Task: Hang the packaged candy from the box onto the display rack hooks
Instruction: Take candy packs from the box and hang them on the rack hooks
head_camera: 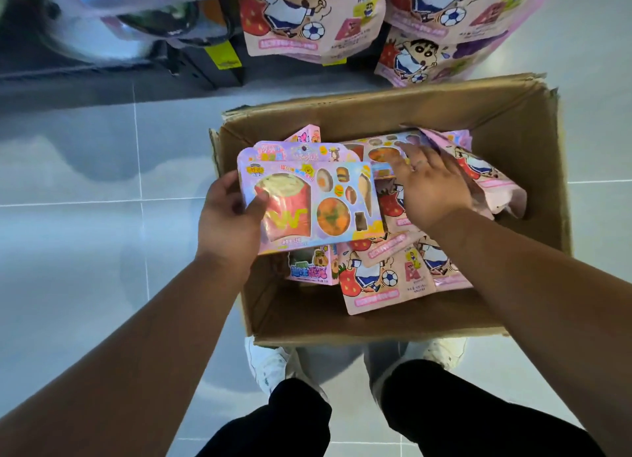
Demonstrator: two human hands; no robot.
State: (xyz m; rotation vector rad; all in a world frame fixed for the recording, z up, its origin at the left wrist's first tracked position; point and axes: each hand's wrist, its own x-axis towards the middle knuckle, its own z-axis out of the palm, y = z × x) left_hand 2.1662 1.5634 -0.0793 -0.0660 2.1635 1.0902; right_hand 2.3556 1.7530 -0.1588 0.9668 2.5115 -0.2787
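Two legs in black trousers (444, 412) fill the bottom of the view, with two white shoes (270, 364) planted on the floor just behind one open cardboard box (376, 111).

The left hand (229, 217) grips a fries-and-burger blister card (307, 203) by its left edge, thumb curled over the front. A second card (301, 150) is stacked behind it, and both are held above the box's left side. The right hand (431, 186) lies flat with its fingers spread and straight on the packs inside the box, fingertips on another blister card (383, 154). It holds nothing.

In the box lie at least four pink cartoon pouches (383, 279), overlapping, and one small pink carton (307, 268) near the front left corner.

Three more of the same pouches (290, 12) hang on the display rack at the top, directly beyond the box. The rack's dark base (205, 63) stands to their left.

The floor (85, 183) is glossy, pale grey tile with thin white grout lines, and soft reflections show on it.
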